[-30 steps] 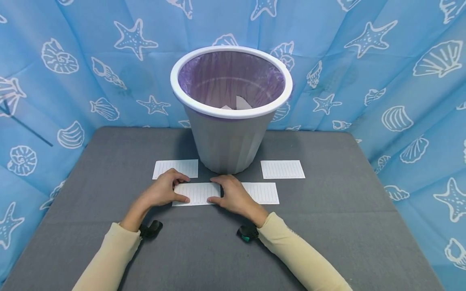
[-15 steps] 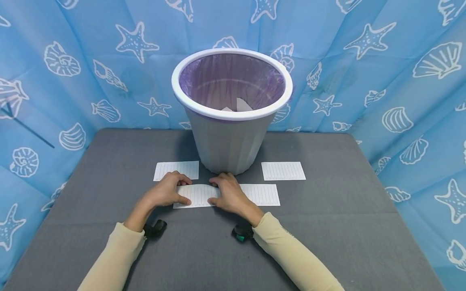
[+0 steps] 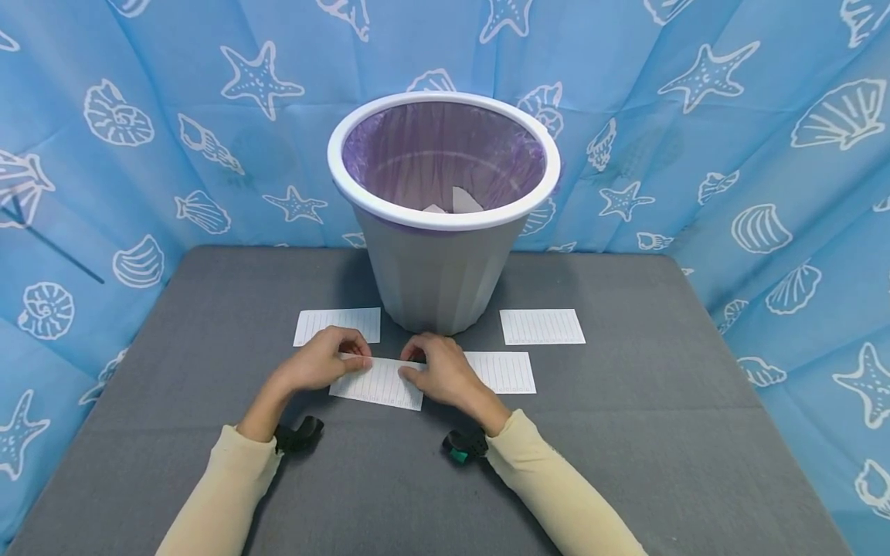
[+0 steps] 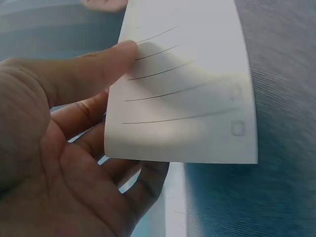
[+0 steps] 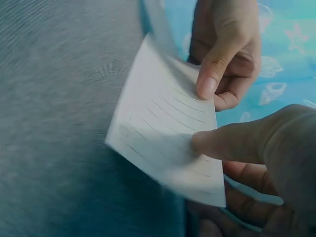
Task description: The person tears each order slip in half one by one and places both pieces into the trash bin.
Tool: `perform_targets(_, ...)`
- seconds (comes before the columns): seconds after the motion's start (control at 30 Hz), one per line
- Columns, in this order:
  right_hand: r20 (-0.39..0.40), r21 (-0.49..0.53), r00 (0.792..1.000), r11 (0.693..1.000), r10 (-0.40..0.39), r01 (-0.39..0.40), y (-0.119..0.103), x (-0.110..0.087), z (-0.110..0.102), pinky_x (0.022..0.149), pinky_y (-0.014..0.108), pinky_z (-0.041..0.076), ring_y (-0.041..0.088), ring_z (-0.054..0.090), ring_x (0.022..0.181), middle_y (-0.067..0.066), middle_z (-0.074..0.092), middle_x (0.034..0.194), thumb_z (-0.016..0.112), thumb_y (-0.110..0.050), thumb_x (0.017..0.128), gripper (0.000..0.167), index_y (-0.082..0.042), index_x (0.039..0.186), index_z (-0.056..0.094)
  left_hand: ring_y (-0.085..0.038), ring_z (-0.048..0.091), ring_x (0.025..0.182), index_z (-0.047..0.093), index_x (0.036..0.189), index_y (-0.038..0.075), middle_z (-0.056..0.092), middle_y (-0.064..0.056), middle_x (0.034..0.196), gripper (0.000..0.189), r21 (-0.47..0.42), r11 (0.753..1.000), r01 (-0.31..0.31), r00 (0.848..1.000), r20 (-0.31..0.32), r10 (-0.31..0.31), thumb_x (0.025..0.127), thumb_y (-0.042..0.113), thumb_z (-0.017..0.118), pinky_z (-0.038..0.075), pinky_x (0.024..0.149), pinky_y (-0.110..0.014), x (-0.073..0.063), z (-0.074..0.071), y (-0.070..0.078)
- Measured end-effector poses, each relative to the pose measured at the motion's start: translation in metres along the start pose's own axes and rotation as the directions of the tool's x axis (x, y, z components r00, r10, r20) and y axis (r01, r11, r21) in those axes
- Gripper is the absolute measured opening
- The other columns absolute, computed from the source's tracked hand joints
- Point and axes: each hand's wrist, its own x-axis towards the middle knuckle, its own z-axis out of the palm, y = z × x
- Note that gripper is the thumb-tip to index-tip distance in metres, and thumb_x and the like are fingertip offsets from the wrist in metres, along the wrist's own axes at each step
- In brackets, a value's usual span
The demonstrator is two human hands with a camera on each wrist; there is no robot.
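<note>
A white ruled paper card with small printed boxes along one edge is held between both hands in the head view. My left hand pinches its far edge near the left end, thumb on top and fingers behind. My right hand pinches the same edge near the right end. In the left wrist view the card bends slightly under the thumb, over the grey cloth. Both thumbs press on the ruled face of the card in the right wrist view.
A grey bin with a purple liner and paper pieces inside stands behind the hands. Other ruled cards lie at the back left, the back right and beside my right hand. A blue curtain hangs behind the grey table.
The card between the hands has come up from lying flat on the table to a tilt. Both hands' grips have moved to its far edge, thumbs now on its upper part.
</note>
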Motion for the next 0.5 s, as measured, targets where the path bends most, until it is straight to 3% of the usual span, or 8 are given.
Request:
perform_targets(0.13, -0.036, 0.090, 0.999, 0.996, -0.015, 0.018, -0.003, -0.001, -0.013, 0.074, 0.032, 0.051, 0.014, 0.065, 0.081, -0.002, 0.070, 0.086, 0.075, -0.012, 0.092, 0.003, -0.012, 0.091, 0.072, -0.018, 0.064, 0.087, 0.072, 0.094, 0.006, 0.069, 0.000, 0.090, 0.003, -0.072, 0.997, -0.033, 0.999, -0.013, 0.032, 0.096, 0.007, 0.070, 0.051, 0.083, -0.042, 0.002, -0.006, 0.011)
perform_targets(0.23, -0.083, 0.129, 0.996, 0.991, -0.025, 0.036, -0.008, -0.004, -0.026, 0.072, 0.033, 0.053, 0.013, 0.065, 0.078, -0.001, 0.071, 0.087, 0.073, -0.013, 0.093, 0.003, -0.012, 0.092, 0.074, -0.020, 0.063, 0.087, 0.073, 0.096, 0.006, 0.069, -0.002, 0.092, 0.005, -0.116, 0.992, -0.043, 0.998, -0.043, 0.038, 0.097, 0.009, 0.070, 0.050, 0.080, -0.042, 0.003, -0.009, 0.023)
perform_targets(0.5, -0.221, 0.199, 0.974, 0.976, -0.046, 0.091, -0.018, -0.014, -0.067, 0.067, 0.033, 0.048, 0.013, 0.062, 0.077, -0.001, 0.074, 0.091, 0.074, -0.011, 0.094, 0.004, -0.010, 0.096, 0.076, -0.022, 0.063, 0.093, 0.074, 0.100, 0.008, 0.070, -0.004, 0.096, 0.008, -0.173, 0.982, -0.076, 0.988, -0.147, 0.051, 0.097, 0.014, 0.070, 0.051, 0.078, -0.043, 0.012, -0.009, 0.070)
